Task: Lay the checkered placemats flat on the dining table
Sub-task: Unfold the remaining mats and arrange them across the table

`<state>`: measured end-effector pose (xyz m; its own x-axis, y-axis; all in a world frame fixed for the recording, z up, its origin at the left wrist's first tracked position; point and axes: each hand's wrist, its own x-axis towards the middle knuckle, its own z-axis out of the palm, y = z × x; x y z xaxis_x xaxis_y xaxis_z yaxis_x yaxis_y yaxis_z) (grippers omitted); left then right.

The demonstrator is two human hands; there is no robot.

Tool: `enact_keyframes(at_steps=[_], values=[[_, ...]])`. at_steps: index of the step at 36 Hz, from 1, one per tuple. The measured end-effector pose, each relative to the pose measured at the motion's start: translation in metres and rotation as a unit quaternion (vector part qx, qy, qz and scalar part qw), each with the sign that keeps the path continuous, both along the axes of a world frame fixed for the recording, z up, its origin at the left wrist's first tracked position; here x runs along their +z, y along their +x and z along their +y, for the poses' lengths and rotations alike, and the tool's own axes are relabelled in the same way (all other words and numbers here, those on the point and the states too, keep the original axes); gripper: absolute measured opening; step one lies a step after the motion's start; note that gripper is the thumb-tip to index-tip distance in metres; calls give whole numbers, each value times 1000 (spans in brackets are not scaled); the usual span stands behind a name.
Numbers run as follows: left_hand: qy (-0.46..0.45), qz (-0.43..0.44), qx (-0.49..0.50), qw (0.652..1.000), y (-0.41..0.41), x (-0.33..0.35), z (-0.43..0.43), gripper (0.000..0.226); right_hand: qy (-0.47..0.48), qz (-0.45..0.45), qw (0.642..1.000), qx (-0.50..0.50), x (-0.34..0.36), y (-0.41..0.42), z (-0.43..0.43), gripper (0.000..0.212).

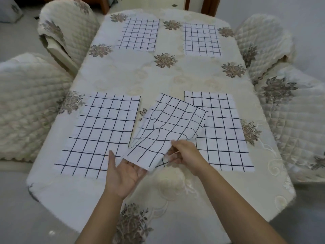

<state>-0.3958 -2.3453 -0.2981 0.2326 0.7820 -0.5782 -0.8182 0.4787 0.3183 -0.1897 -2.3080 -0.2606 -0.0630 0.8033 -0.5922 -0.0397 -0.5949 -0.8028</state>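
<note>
You are holding a fifth checkered placemat [168, 127] in the lower middle of the frame, lifted off the dining table [184, 76] and rippled, its far corner reaching over the inner edge of the lower-right placemat [223, 131]. Your right hand [186, 154] pinches the near right edge of that raised cloth between thumb and fingers, so it is grasping the mat. Your left hand [123, 175] is palm-up with fingers spread under the near left corner, supporting the cloth from below rather than clenching it; the thumb points up beside the lower-left placemat [98, 136] and overlaps its near right edge. That lower-left mat lies flat on the floral cream tablecloth, and the lower-right one lies flat too, partly covered by the mat in your hands. Toward the top of the frame, two more mats lie flat and apart from each other: the upper-left placemat [139, 35] and the upper-right placemat [202, 39], with an embroidered flower between them. Quilted chair covers flank the table, two at the left edge of the frame [31, 106] and two at the right edge [290, 111].
</note>
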Motion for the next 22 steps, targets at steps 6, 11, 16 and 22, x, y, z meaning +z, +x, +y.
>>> enact_keyframes(at_steps=[6, 11, 16, 22], values=[[12, 323, -114, 940, 39, 8, -16, 36, 153, -199, 968, -16, 0, 31, 24, 35], [30, 476, -132, 869, 62, 1, -31, 47, 212, -302, 929, 7, -7, 71, 56, 10], [-16, 580, -69, 811, 74, -4, -33, 36, 197, -381, 900, 78, -21, 106, 94, 30], [-7, 544, -5, 839, 73, 3, -28, 42, 122, -391, 903, 130, -31, 128, 132, 40]])
